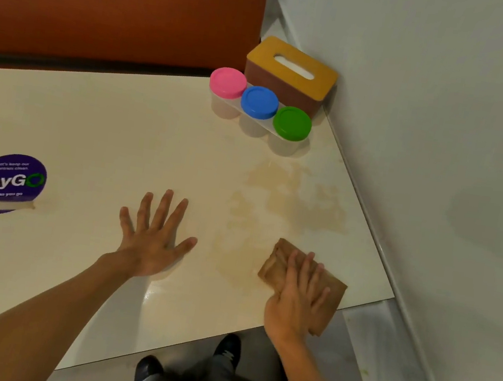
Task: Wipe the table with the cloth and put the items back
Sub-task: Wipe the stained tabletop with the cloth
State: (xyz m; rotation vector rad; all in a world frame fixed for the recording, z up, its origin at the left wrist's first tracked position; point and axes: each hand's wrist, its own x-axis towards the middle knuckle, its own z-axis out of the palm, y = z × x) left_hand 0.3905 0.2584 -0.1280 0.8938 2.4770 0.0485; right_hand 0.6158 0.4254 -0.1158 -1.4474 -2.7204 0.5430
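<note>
The right grip [294, 299], fingers straight and grasping nothing, presses flat on the folded brown cloth [277, 260] near the near right corner of the desk [107, 125]. The left grip [152, 241], released with fingers spread, rests palm-down on the desk, apart from the cloth. A tan smear [293, 202] lies between the cloth and three lidded jars [259, 102] beside a tissue box [289, 76].

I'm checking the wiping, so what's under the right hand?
A folded brown cloth lies under the right hand, pressed flat onto the cream tabletop. The surface beneath the cloth is covered, so stains there cannot be seen.
</note>
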